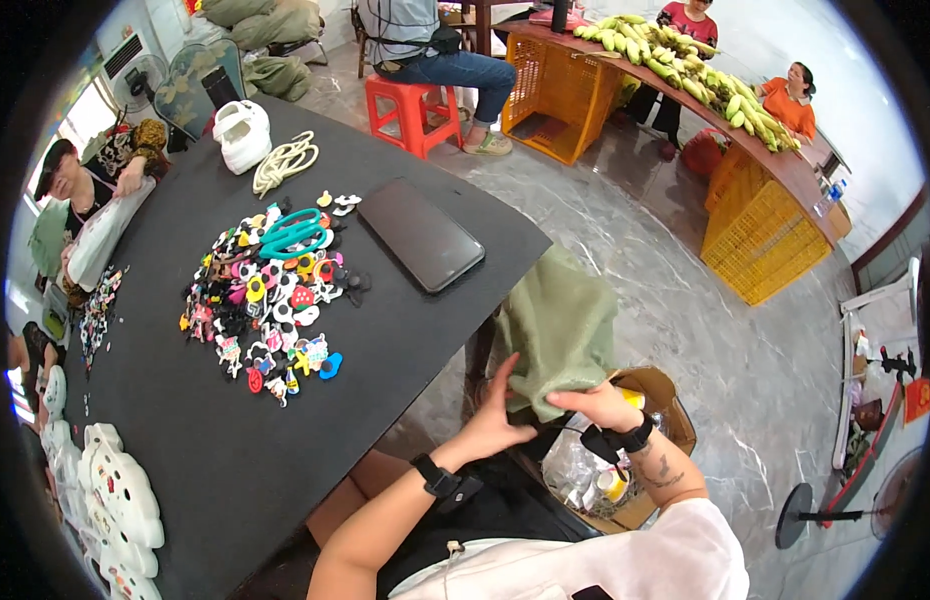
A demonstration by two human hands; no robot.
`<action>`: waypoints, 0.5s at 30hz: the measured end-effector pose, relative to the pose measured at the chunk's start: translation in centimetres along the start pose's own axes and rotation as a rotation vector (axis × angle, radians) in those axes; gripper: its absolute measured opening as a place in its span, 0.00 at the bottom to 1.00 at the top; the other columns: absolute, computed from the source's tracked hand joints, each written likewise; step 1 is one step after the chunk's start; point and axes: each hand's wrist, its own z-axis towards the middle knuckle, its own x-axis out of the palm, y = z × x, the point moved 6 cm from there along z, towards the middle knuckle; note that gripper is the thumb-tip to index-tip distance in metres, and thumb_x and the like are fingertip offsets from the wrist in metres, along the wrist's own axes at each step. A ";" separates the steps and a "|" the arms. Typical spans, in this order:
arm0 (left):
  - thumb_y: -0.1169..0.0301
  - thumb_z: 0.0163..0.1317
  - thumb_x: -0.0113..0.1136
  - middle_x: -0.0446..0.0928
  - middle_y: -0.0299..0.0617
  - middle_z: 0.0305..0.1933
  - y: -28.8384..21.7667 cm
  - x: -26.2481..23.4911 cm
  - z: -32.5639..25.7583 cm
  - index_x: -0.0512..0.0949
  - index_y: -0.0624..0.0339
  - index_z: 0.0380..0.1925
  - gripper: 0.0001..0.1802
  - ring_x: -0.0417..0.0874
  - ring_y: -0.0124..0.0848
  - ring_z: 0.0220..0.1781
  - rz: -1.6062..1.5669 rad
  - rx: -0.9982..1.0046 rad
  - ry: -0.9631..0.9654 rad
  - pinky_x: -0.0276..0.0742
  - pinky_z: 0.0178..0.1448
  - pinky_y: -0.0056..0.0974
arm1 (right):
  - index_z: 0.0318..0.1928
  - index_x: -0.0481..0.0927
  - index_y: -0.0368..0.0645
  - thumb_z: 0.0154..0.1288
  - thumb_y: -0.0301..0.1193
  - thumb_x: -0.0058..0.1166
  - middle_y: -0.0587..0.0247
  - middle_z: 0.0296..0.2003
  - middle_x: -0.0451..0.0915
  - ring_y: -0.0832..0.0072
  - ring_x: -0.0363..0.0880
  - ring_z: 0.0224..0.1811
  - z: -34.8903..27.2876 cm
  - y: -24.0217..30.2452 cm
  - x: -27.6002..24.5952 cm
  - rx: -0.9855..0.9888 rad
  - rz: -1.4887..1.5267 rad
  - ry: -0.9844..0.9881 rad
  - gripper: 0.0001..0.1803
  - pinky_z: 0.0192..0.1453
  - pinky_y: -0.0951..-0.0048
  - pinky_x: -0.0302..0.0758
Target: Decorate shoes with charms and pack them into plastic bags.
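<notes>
A pale green woven sack hangs beside the table's right corner. My right hand grips its lower edge, thumb on top and the other fingers mostly hidden. My left hand is just left of that edge, fingers apart with nothing in them; whether it touches the cloth I cannot tell. Below my right wrist stands an open cardboard box holding clear plastic and yellow-and-white cups. On the black table lies a heap of small colourful shoe charms, with teal-handled scissors on top.
A dark phone, a coiled cream cord and a white clog lie on the table. More white clogs line its left edge, where a person handles a bag. Corn covers a far table near other people.
</notes>
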 end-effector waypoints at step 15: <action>0.59 0.74 0.43 0.68 0.40 0.66 -2.4 -0.1 -1.5 0.65 0.64 0.65 0.26 0.70 0.30 0.65 -0.649 -0.316 -0.129 0.65 0.69 0.37 | 0.64 0.68 0.37 0.69 0.29 0.54 0.61 0.61 0.72 0.74 0.69 0.61 5.3 -6.7 -9.9 -0.256 -0.453 -0.064 0.24 0.66 0.70 0.66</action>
